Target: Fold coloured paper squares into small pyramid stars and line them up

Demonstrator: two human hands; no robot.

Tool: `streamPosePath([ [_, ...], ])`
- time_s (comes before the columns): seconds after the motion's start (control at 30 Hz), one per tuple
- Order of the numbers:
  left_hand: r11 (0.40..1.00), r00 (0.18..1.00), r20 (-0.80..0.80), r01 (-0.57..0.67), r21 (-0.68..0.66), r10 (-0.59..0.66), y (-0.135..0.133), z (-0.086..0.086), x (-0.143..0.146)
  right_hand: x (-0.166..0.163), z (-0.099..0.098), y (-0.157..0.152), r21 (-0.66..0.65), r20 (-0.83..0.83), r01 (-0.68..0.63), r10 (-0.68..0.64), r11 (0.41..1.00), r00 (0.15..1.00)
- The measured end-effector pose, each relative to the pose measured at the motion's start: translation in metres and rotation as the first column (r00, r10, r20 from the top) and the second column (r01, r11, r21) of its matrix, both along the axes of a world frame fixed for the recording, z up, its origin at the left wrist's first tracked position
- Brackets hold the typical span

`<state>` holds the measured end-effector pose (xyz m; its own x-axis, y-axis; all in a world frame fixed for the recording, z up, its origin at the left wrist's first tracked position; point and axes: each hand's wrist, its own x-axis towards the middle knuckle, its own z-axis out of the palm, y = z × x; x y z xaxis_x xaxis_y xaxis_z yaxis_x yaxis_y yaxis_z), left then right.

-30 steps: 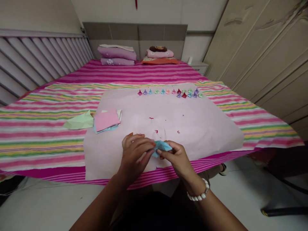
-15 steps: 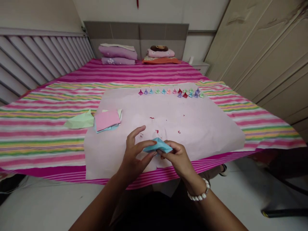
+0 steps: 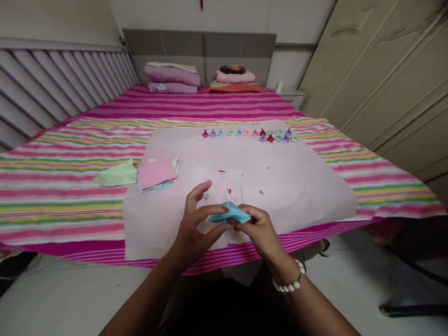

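A folded piece of light blue origami paper (image 3: 235,213) is held between my two hands, above the near edge of a pale paper sheet (image 3: 301,196). My left hand (image 3: 197,228) pinches its left side between thumb and forefinger, the other fingers raised and spread. On the right end, my right hand (image 3: 258,227) is closed round the paper with thumb and fingers. Parts of the folds are hidden behind the fingertips. Small folded paper pieces (image 3: 239,133) in several colours stand in rows at the sheet's far side.
Left of my hands lies a stack of coloured paper squares (image 3: 157,174), pink on top. Beside it a creased light green paper (image 3: 117,174) rests on the striped bedspread (image 3: 63,196). Small red scraps (image 3: 228,191) dot the sheet. Folded bedding (image 3: 172,79) sits by the headboard.
Almost nothing differs. Both hands keep hold of the blue paper in nearly the same place; the view has shifted very slightly.
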<state>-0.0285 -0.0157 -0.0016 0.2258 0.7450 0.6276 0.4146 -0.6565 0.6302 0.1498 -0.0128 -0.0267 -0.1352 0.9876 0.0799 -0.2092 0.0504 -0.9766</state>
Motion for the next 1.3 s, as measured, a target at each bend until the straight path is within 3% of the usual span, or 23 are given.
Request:
streamPosePath([
  [0.1,0.997,0.998,-0.024,0.062,-0.042,-0.063,0.001,-0.001,-0.001,0.000,0.001,-0.001,-0.008,-0.004,-0.001,0.001,1.000,1.000],
  [0.17,0.983,0.993,0.007,0.114,-0.143,-0.114,0.003,-0.003,-0.002,-0.001,0.003,-0.001,-0.020,-0.011,-0.004,0.004,1.000,1.000],
  [0.33,0.855,0.940,0.285,0.301,-0.422,-0.190,0.007,-0.008,-0.003,-0.002,0.002,-0.001,-0.066,-0.027,-0.012,0.010,0.998,1.000],
  [0.47,0.802,0.903,0.374,0.378,-0.462,-0.210,0.007,-0.007,-0.003,-0.002,-0.003,-0.001,-0.081,-0.066,-0.041,0.035,0.996,0.997],
  [0.8,0.846,0.941,0.260,0.312,-0.431,-0.215,0.001,0.005,-0.004,0.003,0.008,-0.005,-0.140,-0.337,-0.241,0.183,0.960,0.924],
  [0.9,0.859,0.951,0.251,0.279,-0.429,-0.183,0.000,0.006,-0.001,0.001,0.007,-0.003,-0.174,-0.244,-0.151,0.106,0.973,0.964],
  [1.03,0.889,0.974,0.225,0.115,-0.443,-0.013,0.001,0.001,0.005,-0.003,0.004,-0.001,-0.187,-0.133,-0.047,0.022,0.981,0.991],
  [1.2,0.842,0.975,0.206,0.045,-0.537,0.079,0.001,-0.001,0.005,-0.002,0.007,-0.002,-0.157,-0.048,0.014,-0.022,0.987,0.999],
  [1.3,0.846,0.982,0.149,-0.018,-0.533,0.116,0.002,0.001,0.004,-0.001,0.009,-0.003,-0.114,-0.034,0.033,-0.038,0.993,0.999],
])
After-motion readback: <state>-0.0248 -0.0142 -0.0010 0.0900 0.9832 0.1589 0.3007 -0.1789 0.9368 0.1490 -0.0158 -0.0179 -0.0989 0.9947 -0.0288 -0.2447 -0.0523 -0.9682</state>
